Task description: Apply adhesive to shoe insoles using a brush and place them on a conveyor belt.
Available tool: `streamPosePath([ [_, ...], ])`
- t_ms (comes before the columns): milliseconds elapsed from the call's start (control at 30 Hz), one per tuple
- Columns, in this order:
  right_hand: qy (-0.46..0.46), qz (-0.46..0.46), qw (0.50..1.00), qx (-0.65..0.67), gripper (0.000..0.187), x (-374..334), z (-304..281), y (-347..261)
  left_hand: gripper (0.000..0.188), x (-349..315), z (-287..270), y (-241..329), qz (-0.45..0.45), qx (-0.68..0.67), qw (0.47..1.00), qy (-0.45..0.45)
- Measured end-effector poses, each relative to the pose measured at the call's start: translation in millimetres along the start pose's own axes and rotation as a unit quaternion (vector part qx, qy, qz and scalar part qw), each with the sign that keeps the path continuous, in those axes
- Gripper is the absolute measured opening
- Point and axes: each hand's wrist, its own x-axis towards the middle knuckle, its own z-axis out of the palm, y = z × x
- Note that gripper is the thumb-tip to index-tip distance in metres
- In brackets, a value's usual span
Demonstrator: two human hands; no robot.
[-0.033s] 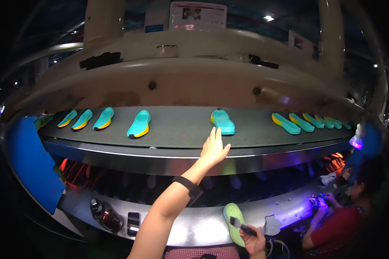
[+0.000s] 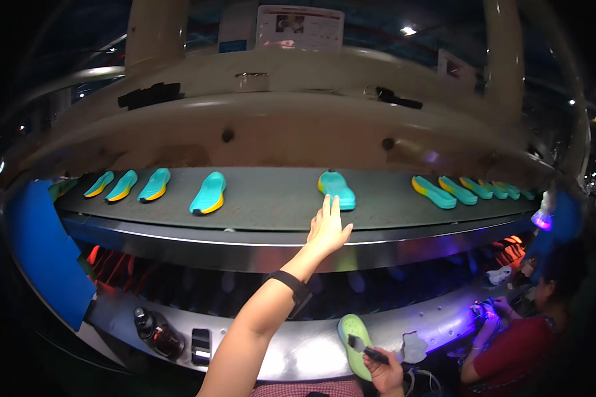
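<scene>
My left hand [image 2: 328,228] reaches forward over the conveyor's front edge, fingers stretched out. Its fingertips overlap the near end of a turquoise shoe sole [image 2: 338,188] with a yellow side; whether they press on it I cannot tell. Low in the view, my right hand [image 2: 387,378] grips a brush [image 2: 376,356] with a black handle. The brush's bristles rest at or just above a light green shoe sole [image 2: 355,331], which lies on the metal ledge [image 2: 311,354] in front of me.
More turquoise and yellow soles lie left [image 2: 208,193] and right [image 2: 434,192] on the dark conveyor belt [image 2: 271,198]. A dark bottle [image 2: 159,334] and a black phone-like object [image 2: 201,347] sit on the ledge. At right, a person in red [image 2: 516,351] works under purple light.
The scene has shifted slightly left and down in the view. My left fingertips overlap the turquoise sole a little more. My right hand still holds the brush.
</scene>
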Motion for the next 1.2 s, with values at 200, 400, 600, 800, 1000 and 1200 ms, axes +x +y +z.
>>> streamPosePath([
  [200, -0.049, 0.094, 0.994, 0.001, 0.042, 3.2, -48.3, 6.0, 0.078, 36.6, 22.3, -9.0, -0.045, 0.058, 0.995, -0.073],
  [400, 0.016, -0.038, 0.996, -0.073, 0.027, -3.2, -4.1, -0.4, 0.036, 36.6, 35.6, -23.2, 0.097, 0.111, 0.972, 0.182],
  [600, 0.061, -0.046, 0.994, -0.073, 0.018, -18.5, 6.6, -10.2, 0.017, -13.6, 6.9, -7.0, 0.159, -0.11, 0.946, 0.26],
  [800, 0.162, -0.055, 0.978, -0.118, 0.017, -4.1, 2.2, -4.8, 0.031, -107.1, 5.4, -7.2, -0.129, -0.598, 0.741, 0.278],
  [1000, 0.154, -0.086, 0.978, -0.113, 0.017, 6.5, 13.0, -3.9, 0.048, -178.5, -25.9, -59.6, -0.16, -0.756, 0.614, -0.159],
  [1200, 0.113, -0.04, 0.98, -0.159, 0.016, 10.7, 18.7, 9.8, 0.073, -283.4, -5.9, -84.8, -0.271, -0.788, 0.473, -0.285],
])
